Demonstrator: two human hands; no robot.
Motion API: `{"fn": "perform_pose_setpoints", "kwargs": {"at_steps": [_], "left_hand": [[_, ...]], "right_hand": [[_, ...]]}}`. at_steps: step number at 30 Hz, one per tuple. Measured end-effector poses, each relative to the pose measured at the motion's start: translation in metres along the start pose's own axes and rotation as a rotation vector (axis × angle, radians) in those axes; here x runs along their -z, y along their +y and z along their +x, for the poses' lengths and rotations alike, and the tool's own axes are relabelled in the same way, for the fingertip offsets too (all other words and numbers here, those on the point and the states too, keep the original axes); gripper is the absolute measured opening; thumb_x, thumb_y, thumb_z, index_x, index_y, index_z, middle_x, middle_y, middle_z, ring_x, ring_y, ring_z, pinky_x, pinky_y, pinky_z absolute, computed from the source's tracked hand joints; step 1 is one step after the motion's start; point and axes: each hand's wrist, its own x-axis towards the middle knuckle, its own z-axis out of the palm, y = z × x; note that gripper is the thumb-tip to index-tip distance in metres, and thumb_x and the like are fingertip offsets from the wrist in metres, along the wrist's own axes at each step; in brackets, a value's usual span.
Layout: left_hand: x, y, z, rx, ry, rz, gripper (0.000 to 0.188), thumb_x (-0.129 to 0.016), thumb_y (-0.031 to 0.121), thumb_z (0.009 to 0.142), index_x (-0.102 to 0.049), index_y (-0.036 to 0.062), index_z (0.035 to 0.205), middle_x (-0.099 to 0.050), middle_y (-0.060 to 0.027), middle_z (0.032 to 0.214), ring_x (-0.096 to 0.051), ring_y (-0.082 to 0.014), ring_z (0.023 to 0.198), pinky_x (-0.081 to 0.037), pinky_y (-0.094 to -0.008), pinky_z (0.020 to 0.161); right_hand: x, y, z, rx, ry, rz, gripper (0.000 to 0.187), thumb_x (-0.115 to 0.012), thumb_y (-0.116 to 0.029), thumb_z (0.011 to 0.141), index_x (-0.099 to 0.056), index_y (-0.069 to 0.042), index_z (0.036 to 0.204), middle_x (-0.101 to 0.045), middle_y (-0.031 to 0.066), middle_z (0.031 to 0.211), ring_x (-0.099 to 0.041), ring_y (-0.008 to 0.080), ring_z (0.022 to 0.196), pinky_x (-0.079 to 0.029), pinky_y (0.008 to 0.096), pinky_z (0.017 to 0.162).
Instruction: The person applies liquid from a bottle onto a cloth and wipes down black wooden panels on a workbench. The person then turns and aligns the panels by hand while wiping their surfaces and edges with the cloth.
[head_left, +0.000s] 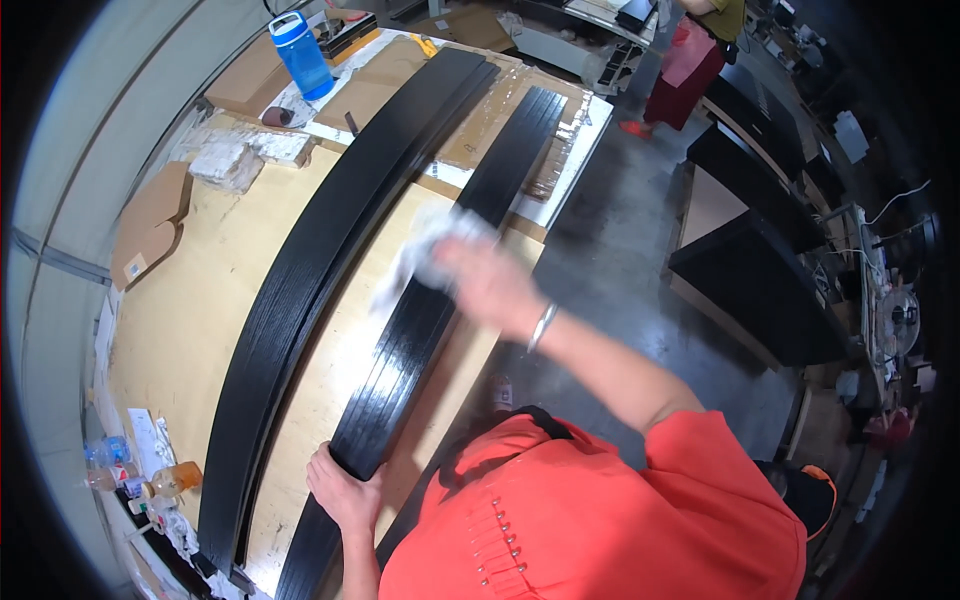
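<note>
A long black grooved board (385,375) lies lengthwise in front of me, its surface shiny under the light. My left hand (345,490) grips it across its width near the close end, fingers over one edge and thumb toward the other. Around the middle of the board, my right hand (492,285) presses a crumpled white cloth (405,265) onto the top face; hand and cloth are smeared by motion. To the left lies a wider stack of black boards (290,290), parallel to the first and touched by neither hand.
The boards rest on a pale wooden worktable (190,330). A blue bottle (302,58) and cardboard are at its far end; small bottles, one with amber liquid (177,480), stand at the near left. Large black panels (765,285) and another person (690,65) are to the right.
</note>
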Motion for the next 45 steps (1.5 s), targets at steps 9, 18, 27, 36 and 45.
{"fn": "perform_pose_setpoints", "kwargs": {"at_steps": [9,18,27,36,45], "left_hand": [[-0.002,-0.001,0.002,0.018,-0.013,-0.041,0.087,-0.093,0.019,0.054,-0.051,-0.0009,0.127,-0.059,-0.0192,0.112,-0.055,-0.0415,0.110,-0.043,-0.0490,0.098],[-0.009,-0.010,0.002,-0.033,0.034,-0.065,0.079,-0.087,0.016,0.056,-0.051,-0.0038,0.124,-0.058,-0.0198,0.109,-0.054,-0.0425,0.106,-0.042,-0.0497,0.097],[-0.007,-0.005,0.003,0.023,-0.042,-0.047,0.090,-0.092,0.018,0.051,-0.050,-0.0002,0.129,-0.057,-0.0198,0.116,-0.053,-0.0427,0.112,-0.042,-0.0491,0.099],[0.007,0.064,0.048,0.181,-0.277,0.035,0.118,-0.095,0.033,0.050,-0.041,-0.0007,0.148,-0.053,-0.0240,0.136,-0.049,-0.0435,0.129,-0.035,-0.0511,0.112],[-0.094,0.302,0.222,-0.041,-0.134,-0.024,0.089,-0.092,0.030,0.061,-0.049,-0.0015,0.132,-0.059,-0.0184,0.121,-0.055,-0.0372,0.115,-0.041,-0.0478,0.103]], "right_hand": [[-0.017,-0.032,-0.011,0.093,-0.097,-0.114,0.048,-0.066,-0.016,0.081,-0.064,0.008,0.122,-0.059,0.0230,0.140,-0.053,0.0376,0.134,-0.041,0.0452,0.115],[-0.036,-0.145,-0.023,0.251,-0.335,0.252,0.059,-0.065,-0.021,0.084,-0.054,0.000,0.138,-0.051,0.0110,0.150,-0.043,0.0258,0.144,-0.036,0.0412,0.118],[0.012,0.078,0.050,0.036,-0.175,-0.045,0.058,-0.067,-0.011,0.084,-0.051,-0.008,0.139,-0.055,0.0157,0.142,-0.051,0.0338,0.135,-0.043,0.0443,0.110],[0.054,0.309,0.100,-0.056,-0.078,-0.198,0.053,-0.061,-0.012,0.089,-0.051,-0.005,0.140,-0.056,0.0166,0.143,-0.049,0.0365,0.136,-0.039,0.0453,0.113],[0.042,0.184,0.067,0.353,-0.205,0.300,0.053,-0.060,-0.015,0.085,-0.059,-0.001,0.136,-0.058,0.0136,0.141,-0.057,0.0272,0.129,-0.044,0.0433,0.109]]}}
